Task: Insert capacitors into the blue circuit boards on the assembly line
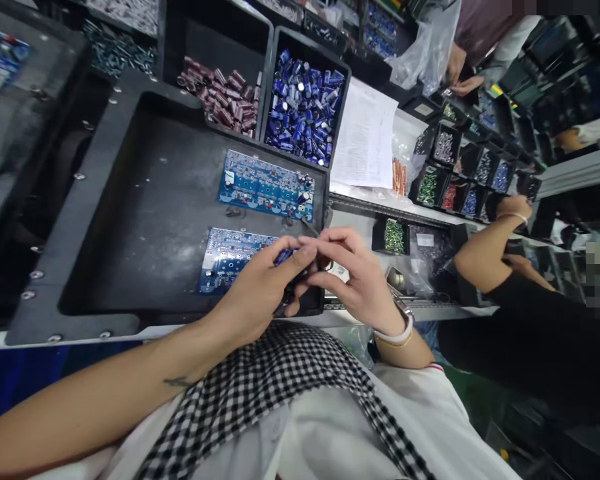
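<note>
My left hand [260, 287] is closed around small blue cylindrical parts [284, 256], over the right end of the lower blue circuit board [227, 257]. My right hand [353, 273] meets it, its thumb and fingers pinched together at the left fingertips; what they pinch is too small to make out. A second blue circuit board [265, 185], with a few parts on its right end, lies just above in the black tray [145, 247]. The lower board is partly hidden by my left hand.
Behind the tray stand a bin of blue cylindrical parts [305, 107] and a bin of brownish ones [227, 97]. Printed paper [364, 133] lies right of them. Small parts boxes [427, 189] are farther right, near another person's arm [485, 257]. More hands [463, 73] work at the back.
</note>
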